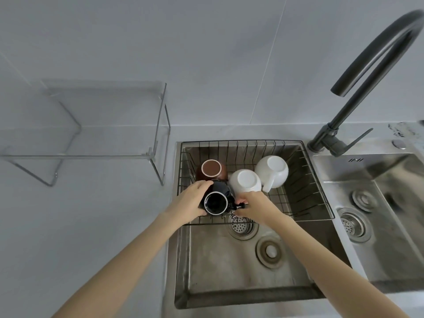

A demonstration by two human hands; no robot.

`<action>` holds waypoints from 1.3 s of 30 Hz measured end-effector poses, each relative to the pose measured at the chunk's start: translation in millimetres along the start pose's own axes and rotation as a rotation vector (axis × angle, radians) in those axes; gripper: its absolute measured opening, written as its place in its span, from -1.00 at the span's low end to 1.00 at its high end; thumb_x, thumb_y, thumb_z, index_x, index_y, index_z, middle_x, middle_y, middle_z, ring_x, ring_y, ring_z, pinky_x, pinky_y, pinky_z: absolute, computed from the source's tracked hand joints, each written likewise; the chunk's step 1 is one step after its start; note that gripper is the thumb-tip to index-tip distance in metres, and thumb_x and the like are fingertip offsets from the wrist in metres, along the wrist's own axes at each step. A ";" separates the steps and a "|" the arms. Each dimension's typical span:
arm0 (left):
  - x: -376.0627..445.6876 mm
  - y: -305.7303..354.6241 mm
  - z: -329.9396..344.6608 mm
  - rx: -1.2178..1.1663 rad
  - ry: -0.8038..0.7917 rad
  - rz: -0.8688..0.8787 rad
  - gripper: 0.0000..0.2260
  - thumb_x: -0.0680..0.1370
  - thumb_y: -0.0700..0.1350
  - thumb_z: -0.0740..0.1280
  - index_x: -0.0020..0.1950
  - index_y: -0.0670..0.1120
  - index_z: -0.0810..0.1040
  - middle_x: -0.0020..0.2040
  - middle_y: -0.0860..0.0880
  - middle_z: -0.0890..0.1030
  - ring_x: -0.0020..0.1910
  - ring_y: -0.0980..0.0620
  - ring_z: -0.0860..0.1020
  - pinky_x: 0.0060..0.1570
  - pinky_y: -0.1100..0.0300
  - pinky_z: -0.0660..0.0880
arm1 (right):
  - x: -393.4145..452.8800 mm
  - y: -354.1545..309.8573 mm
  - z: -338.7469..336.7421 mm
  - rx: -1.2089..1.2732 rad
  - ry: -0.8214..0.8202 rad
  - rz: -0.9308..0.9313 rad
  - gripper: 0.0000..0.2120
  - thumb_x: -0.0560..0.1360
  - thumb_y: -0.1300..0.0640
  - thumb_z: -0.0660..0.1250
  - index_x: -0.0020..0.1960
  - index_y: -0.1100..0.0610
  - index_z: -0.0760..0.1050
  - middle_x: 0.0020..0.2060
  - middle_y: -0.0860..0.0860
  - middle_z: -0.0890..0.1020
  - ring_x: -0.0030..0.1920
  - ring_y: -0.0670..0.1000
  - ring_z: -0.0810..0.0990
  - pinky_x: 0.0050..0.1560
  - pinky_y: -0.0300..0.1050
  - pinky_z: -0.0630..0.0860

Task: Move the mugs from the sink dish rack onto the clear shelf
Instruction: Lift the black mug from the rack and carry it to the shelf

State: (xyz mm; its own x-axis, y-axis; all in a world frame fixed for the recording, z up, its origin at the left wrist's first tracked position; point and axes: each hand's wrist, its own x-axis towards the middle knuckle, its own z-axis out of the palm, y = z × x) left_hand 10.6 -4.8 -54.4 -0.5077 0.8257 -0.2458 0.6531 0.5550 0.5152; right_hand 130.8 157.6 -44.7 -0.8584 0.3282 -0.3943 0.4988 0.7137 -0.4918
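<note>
A wire dish rack (307,191) sits across the back of the left sink basin. In it stand upside down a brown mug (211,169), two white mugs (245,183) (272,171) and a black mug (216,201) at the front left. My left hand (192,198) wraps the black mug's left side. My right hand (252,204) pinches its handle on the right. The clear shelf (103,92) stands on the counter to the left, with nothing on it.
A dark curved faucet (376,65) rises at the right between the two steel basins. The second basin (390,203) lies at the far right. Drain strainers (241,226) show below the rack. A grey counter (80,226) stretches left of the sink.
</note>
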 end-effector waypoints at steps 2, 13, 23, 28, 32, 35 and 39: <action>0.2 -0.7 1.6 -0.026 0.001 -0.014 -0.25 0.36 -0.18 0.46 0.45 -0.05 0.14 0.49 -0.09 0.24 0.45 -0.06 0.25 0.41 0.05 0.25 | 1.1 0.3 2.9 -0.004 0.014 0.011 -0.72 0.41 0.13 0.38 0.09 0.19 0.55 0.07 0.13 0.65 0.08 0.12 0.58 0.09 -0.02 0.51; -8.0 7.3 -19.8 -0.231 0.028 -0.078 -0.22 0.32 -0.11 0.50 0.45 -0.04 0.19 0.36 -0.11 0.46 0.32 -0.07 0.43 0.29 0.16 0.31 | -6.9 -8.1 -11.7 0.075 0.201 -0.047 -0.79 0.45 0.12 0.35 0.05 0.16 0.56 -0.07 0.09 0.69 -0.13 0.04 0.56 -0.11 -0.08 0.45; -18.5 32.8 -146.6 -0.433 0.419 0.149 -0.33 0.34 -0.17 0.48 0.39 -0.01 0.30 0.22 0.28 0.36 0.24 0.29 0.38 0.21 0.55 0.23 | -8.0 -93.6 -136.4 0.271 0.340 -0.306 -0.92 0.40 0.18 0.42 -0.15 0.02 0.58 -0.26 -0.12 0.66 -0.26 -0.35 0.59 -0.17 -0.50 0.48; -20.9 14.4 -211.2 -0.484 0.497 0.163 -0.20 0.15 -0.01 0.56 0.33 0.18 0.30 0.23 0.24 0.46 0.29 0.20 0.40 0.30 0.32 0.26 | 18.8 -154.1 -163.3 0.385 0.383 -0.371 -0.95 0.41 0.22 0.40 -0.17 0.09 0.59 -0.34 -0.11 0.65 -0.40 -0.37 0.58 -0.28 -0.59 0.45; -15.4 -9.8 -241.9 -0.445 0.615 0.055 -0.08 0.02 0.12 0.52 0.36 0.02 0.34 0.24 0.10 0.52 0.27 0.12 0.45 0.31 0.21 0.32 | 52.8 -200.0 -164.6 0.335 0.385 -0.411 -0.90 0.42 0.19 0.38 -0.10 0.20 0.62 -0.30 0.04 0.67 -0.26 -0.08 0.63 -0.10 -0.25 0.51; -9.4 -32.3 -256.9 -0.427 0.692 -0.003 -0.17 0.03 0.06 0.54 0.29 0.00 0.43 0.10 0.08 0.61 0.14 0.13 0.53 0.20 0.24 0.39 | 85.2 -226.4 -160.4 0.355 0.355 -0.419 -0.89 0.42 0.20 0.37 -0.08 0.22 0.61 -0.25 0.08 0.67 -0.21 0.02 0.63 -0.09 -0.24 0.53; -3.1 -60.0 -263.7 -0.430 0.727 -0.056 -0.39 0.12 -0.12 0.60 0.12 0.10 0.50 -0.17 0.33 0.53 -0.21 0.52 0.49 -0.14 0.62 0.35 | 125.1 -245.4 -149.3 0.350 0.281 -0.427 -0.86 0.42 0.23 0.36 -0.05 0.26 0.60 -0.17 0.15 0.69 -0.21 0.00 0.59 -0.29 -0.49 0.44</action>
State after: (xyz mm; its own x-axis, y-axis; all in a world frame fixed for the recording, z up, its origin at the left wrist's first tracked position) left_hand -175.2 -67.3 131.9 -0.8639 0.4463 0.2335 0.4208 0.3847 0.8216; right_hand -116.9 115.9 142.6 -0.9660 0.2428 0.0891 0.0736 0.5882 -0.8054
